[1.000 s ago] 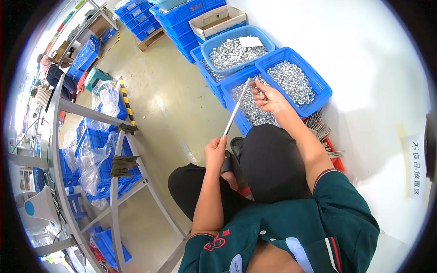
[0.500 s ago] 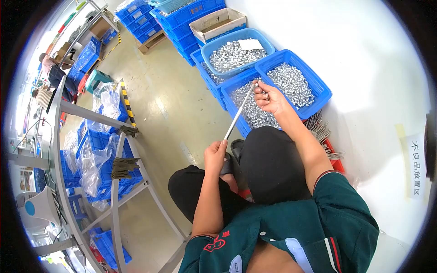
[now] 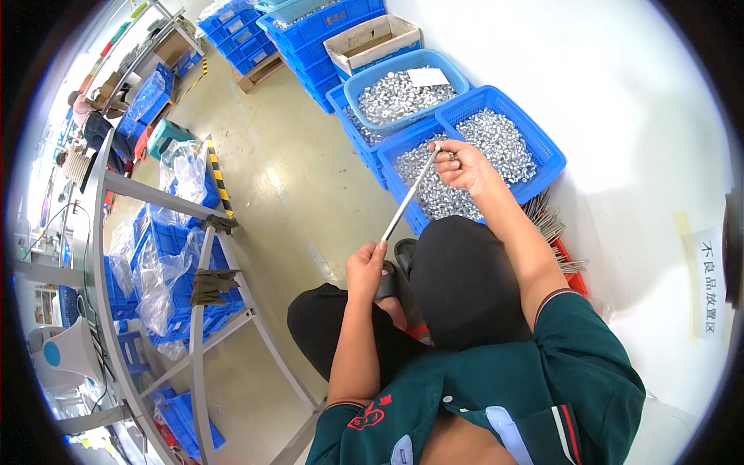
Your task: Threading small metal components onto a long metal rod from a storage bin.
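Note:
A thin metal rod [image 3: 411,194] slants up and to the right between my hands, over the blue baskets. My left hand [image 3: 365,268] is closed around its lower end. At the upper end, the thumb and fingers of my right hand [image 3: 463,165] pinch a small silvery metal part at the rod's tip. Another bit of silvery metal shows among the curled right fingers. Below and beyond the right hand, a blue basket [image 3: 392,180] holds many small silvery metal parts. A second blue basket [image 3: 549,152] with similar parts adjoins it on the right.
A light-blue basin [image 3: 457,68] of metal parts and an open carton [image 3: 338,51] stand farther back. Several thin rods [image 3: 545,221] lie by a red tray [image 3: 571,273] at my right. A grey metal frame [image 3: 155,195] stands left, beside plastic-covered blue crates. Two people work far left.
My right hand and the rod's upper end have dipped slightly toward me. My left hand keeps its grip almost in place.

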Available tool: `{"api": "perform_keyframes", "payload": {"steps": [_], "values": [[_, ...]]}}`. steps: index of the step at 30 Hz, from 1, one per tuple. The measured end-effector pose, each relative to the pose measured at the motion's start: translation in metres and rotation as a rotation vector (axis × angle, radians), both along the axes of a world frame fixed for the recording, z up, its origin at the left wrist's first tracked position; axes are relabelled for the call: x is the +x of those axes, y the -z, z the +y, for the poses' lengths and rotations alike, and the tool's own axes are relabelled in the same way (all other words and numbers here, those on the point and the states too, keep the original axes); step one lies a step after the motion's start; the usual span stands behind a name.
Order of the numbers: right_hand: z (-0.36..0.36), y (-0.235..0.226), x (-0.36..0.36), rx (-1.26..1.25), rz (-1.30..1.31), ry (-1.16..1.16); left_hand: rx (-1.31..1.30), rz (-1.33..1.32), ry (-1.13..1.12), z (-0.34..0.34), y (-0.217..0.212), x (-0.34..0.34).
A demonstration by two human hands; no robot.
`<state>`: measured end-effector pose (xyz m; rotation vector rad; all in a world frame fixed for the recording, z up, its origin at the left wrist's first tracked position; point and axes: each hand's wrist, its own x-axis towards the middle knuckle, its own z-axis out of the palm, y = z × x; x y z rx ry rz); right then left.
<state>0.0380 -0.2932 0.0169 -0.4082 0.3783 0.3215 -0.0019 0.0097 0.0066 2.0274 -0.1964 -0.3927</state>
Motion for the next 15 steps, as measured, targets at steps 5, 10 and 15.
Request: {"api": "perform_keyframes", "payload": {"steps": [5, 10, 15], "values": [[0.018, -0.010, -0.004, -0.107, -0.091, -0.016, -0.047, 0.025, -0.034, 0.000, 0.005, 0.001], [0.044, -0.019, -0.012, -0.596, -0.226, -0.051, -0.171, 0.127, -0.073, -0.006, 0.012, 0.003], [0.034, -0.001, -0.012, -0.615, -0.053, -0.032, -0.166, 0.171, -0.078, -0.007, 0.013, 0.008]]}}
